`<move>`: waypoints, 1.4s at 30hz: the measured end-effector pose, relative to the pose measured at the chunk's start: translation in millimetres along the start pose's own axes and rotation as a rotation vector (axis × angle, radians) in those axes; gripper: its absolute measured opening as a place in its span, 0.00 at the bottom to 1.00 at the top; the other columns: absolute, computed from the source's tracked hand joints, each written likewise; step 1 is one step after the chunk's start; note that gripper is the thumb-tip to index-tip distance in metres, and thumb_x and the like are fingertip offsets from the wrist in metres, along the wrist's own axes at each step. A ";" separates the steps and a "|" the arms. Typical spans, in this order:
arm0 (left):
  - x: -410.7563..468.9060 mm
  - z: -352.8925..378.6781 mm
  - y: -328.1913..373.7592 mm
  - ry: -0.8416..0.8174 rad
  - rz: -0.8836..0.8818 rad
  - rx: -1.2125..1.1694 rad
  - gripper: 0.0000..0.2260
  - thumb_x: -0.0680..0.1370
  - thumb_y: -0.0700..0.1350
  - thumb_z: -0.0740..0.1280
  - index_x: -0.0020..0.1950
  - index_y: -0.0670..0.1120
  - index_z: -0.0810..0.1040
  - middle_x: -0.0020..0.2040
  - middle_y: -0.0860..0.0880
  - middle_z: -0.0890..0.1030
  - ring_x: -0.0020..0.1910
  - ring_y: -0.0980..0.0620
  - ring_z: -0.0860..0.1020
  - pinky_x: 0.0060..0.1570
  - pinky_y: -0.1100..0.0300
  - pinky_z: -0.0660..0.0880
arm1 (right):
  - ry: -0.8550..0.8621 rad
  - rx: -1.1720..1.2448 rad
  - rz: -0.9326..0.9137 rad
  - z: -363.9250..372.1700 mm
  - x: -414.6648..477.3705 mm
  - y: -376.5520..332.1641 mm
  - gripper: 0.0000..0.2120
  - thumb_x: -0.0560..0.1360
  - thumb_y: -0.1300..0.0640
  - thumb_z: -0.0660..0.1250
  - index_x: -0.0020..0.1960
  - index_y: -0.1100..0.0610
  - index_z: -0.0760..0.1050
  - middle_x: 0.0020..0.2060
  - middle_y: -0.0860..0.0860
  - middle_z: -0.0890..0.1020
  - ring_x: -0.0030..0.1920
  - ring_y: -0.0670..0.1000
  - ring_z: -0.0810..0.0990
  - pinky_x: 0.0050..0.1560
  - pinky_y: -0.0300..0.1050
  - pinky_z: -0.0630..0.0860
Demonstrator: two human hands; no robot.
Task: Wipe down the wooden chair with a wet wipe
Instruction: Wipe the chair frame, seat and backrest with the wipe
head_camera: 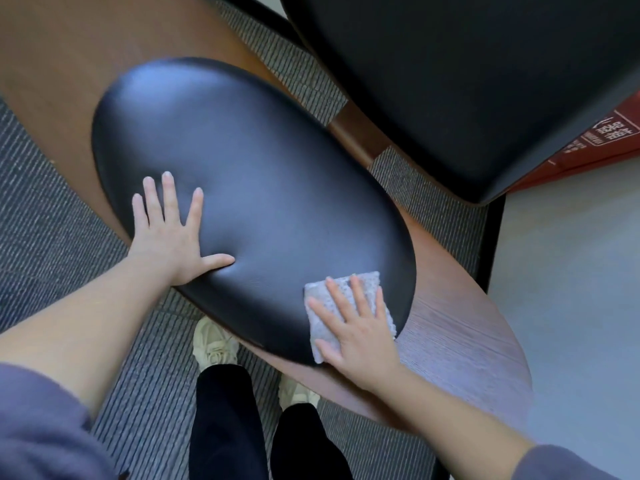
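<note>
Wipe (371, 283), folded into a rough rectangle, lies flat on the near right end of the black oval cushion (263, 181), its long side running away from the person along the line of the fingers, with its near corner close to the cushion's rim. The cushion's own long axis runs from far left to near right, and it sits on the brown wooden chair (460, 330), whose wood shows past both ends. The right hand (363, 337) lies palm down on top of the wipe, fingers (337, 299) straight and slightly fanned, pressing it onto the cushion; the wipe shows beyond the fingertips and to either side of the hand. The left hand (169, 244) rests flat on the cushion's left edge, well apart from the wipe, its fingers (169, 199) spread wide and the thumb out to the right, denting the padding (the surface creases around the thumb). A second dark seat (450, 81) stands beyond, striped grey carpet (52, 209) lies below, and pale shoes (214, 344) show under the chair.
</note>
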State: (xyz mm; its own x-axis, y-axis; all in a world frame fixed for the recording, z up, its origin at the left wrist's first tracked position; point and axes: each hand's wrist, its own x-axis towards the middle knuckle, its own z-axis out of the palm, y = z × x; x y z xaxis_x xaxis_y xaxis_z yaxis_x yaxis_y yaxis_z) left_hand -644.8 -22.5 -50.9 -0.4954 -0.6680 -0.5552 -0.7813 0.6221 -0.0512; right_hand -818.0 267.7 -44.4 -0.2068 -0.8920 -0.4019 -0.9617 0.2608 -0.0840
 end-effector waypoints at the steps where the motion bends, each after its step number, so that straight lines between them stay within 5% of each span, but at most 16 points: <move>1: 0.6 -0.2 -0.4 -0.013 -0.006 -0.001 0.54 0.65 0.80 0.48 0.78 0.47 0.32 0.74 0.33 0.29 0.73 0.31 0.31 0.73 0.38 0.38 | -0.018 0.018 0.107 -1.0 -2.5 7.5 0.31 0.72 0.38 0.58 0.75 0.41 0.62 0.77 0.51 0.61 0.76 0.64 0.57 0.69 0.73 0.58; 5: 3.8 -2.6 -2.8 -0.049 -0.005 -0.011 0.55 0.64 0.80 0.47 0.77 0.47 0.31 0.73 0.33 0.27 0.73 0.30 0.30 0.73 0.38 0.38 | -0.072 0.154 0.515 -9.7 19.3 36.5 0.33 0.74 0.37 0.44 0.78 0.43 0.53 0.79 0.54 0.48 0.78 0.64 0.45 0.72 0.67 0.51; 9: 3.8 -0.7 -4.6 -0.037 0.003 -0.014 0.56 0.57 0.79 0.37 0.76 0.47 0.30 0.73 0.32 0.27 0.72 0.30 0.30 0.72 0.37 0.38 | -0.066 0.199 0.840 -16.8 86.3 59.0 0.29 0.81 0.39 0.47 0.79 0.43 0.43 0.79 0.56 0.43 0.77 0.65 0.44 0.73 0.70 0.45; 17: 4.6 7.8 -6.2 -0.033 0.014 -0.046 0.52 0.60 0.80 0.40 0.67 0.48 0.20 0.70 0.33 0.23 0.71 0.29 0.28 0.71 0.37 0.36 | 0.026 0.289 0.395 -26.5 213.2 -55.6 0.28 0.82 0.43 0.47 0.79 0.43 0.43 0.79 0.53 0.42 0.77 0.64 0.37 0.71 0.70 0.35; 24: 3.8 0.2 -2.6 -0.097 -0.005 -0.036 0.52 0.66 0.80 0.48 0.66 0.48 0.20 0.69 0.33 0.22 0.71 0.30 0.27 0.71 0.37 0.35 | -0.026 0.181 0.095 -19.1 151.0 -49.3 0.28 0.80 0.39 0.46 0.78 0.39 0.46 0.79 0.50 0.42 0.78 0.60 0.38 0.73 0.67 0.40; 28: 5.4 -2.3 -2.9 -0.099 0.009 -0.025 0.52 0.66 0.80 0.45 0.66 0.47 0.19 0.65 0.33 0.19 0.71 0.29 0.27 0.72 0.37 0.36 | -0.070 0.111 0.310 -14.1 110.7 -16.1 0.32 0.74 0.36 0.38 0.78 0.39 0.46 0.80 0.50 0.44 0.78 0.60 0.40 0.73 0.68 0.40; 31: 6.1 2.9 -5.4 -0.056 0.023 -0.053 0.52 0.64 0.81 0.43 0.68 0.46 0.21 0.65 0.33 0.19 0.71 0.28 0.28 0.72 0.37 0.36 | -0.085 0.146 0.586 -17.5 124.6 -3.4 0.29 0.78 0.39 0.41 0.79 0.41 0.43 0.79 0.52 0.42 0.78 0.61 0.38 0.72 0.69 0.36; 34: 4.0 13.3 -16.1 0.105 0.113 -0.153 0.51 0.67 0.79 0.40 0.78 0.46 0.38 0.74 0.31 0.33 0.74 0.28 0.38 0.72 0.38 0.38 | -0.056 0.211 0.741 -19.5 162.4 -7.9 0.29 0.81 0.41 0.45 0.79 0.42 0.41 0.79 0.53 0.41 0.77 0.63 0.38 0.71 0.71 0.36; 37: 9.1 14.5 -38.8 0.216 0.275 -0.106 0.39 0.74 0.68 0.49 0.76 0.44 0.64 0.77 0.32 0.53 0.74 0.27 0.52 0.70 0.35 0.51 | -0.019 0.257 0.698 -23.1 202.9 -20.2 0.29 0.81 0.41 0.45 0.79 0.43 0.41 0.79 0.53 0.41 0.77 0.64 0.38 0.71 0.71 0.37; 42: 42.1 0.0 -71.8 0.373 0.292 -0.143 0.34 0.76 0.58 0.51 0.76 0.38 0.63 0.77 0.31 0.53 0.74 0.29 0.54 0.68 0.36 0.58 | 0.057 0.419 0.479 -46.4 270.5 -63.0 0.29 0.81 0.42 0.46 0.79 0.42 0.39 0.79 0.52 0.39 0.77 0.62 0.35 0.71 0.68 0.34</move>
State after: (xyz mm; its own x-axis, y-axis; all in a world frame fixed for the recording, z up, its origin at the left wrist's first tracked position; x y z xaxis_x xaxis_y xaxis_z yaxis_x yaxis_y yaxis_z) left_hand -609.6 -95.3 -70.6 -0.7832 -0.5910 -0.1933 -0.6209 0.7602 0.1915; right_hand -821.7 -7.2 -105.5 -0.6169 -0.6556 -0.4355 -0.6108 0.7477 -0.2605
